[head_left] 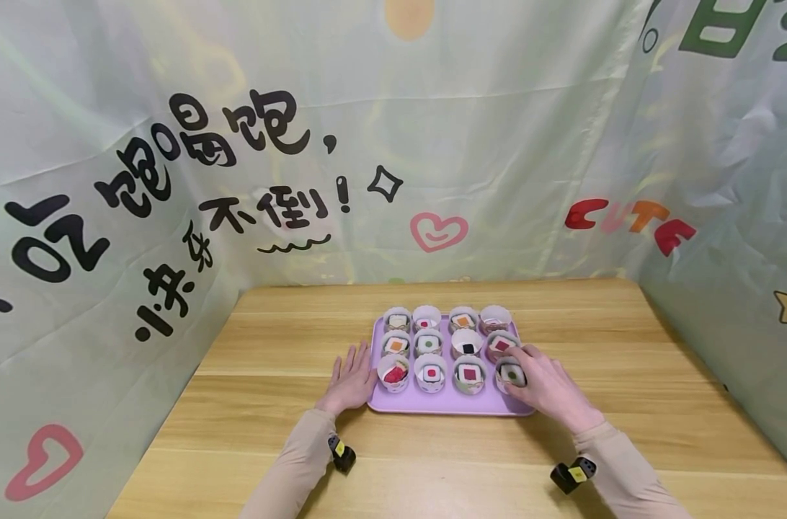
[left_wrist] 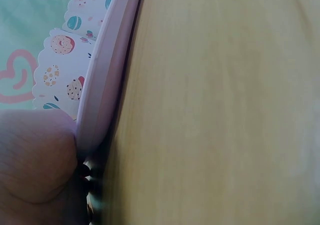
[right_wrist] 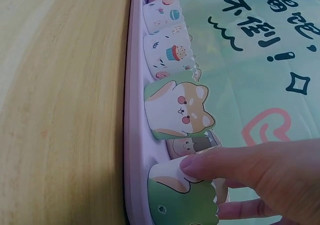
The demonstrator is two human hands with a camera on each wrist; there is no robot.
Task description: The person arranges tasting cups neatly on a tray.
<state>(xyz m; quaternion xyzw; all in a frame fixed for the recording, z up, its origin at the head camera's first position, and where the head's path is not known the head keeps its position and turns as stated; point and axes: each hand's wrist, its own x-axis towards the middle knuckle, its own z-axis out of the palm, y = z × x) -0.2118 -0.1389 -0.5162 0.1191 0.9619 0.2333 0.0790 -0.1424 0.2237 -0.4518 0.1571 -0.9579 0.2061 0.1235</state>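
Note:
A lilac tray point(head_left: 452, 406) holds three rows of paper baking cups, most with a small square piece inside, topped in pink, orange, green, black or white. My right hand point(head_left: 554, 386) grips the front right paper cup point(right_wrist: 180, 202), thumb on its near wall and fingers on the far side. That cup has a white piece with a green centre point(head_left: 513, 374) in it and stands inside the tray's edge. Fingers spread, my left hand point(head_left: 347, 382) rests at the tray's left edge, its thumb side against the rim. Beside its thumb stands a cup with a red-and-white piece point(head_left: 396, 373).
The tray sits on a wooden table point(head_left: 270, 346), near the middle. Printed cloth point(head_left: 517, 158) hangs behind and along both sides of the table. A black wrist camera point(head_left: 571, 476) is strapped to the right sleeve, another point(head_left: 343, 455) to the left.

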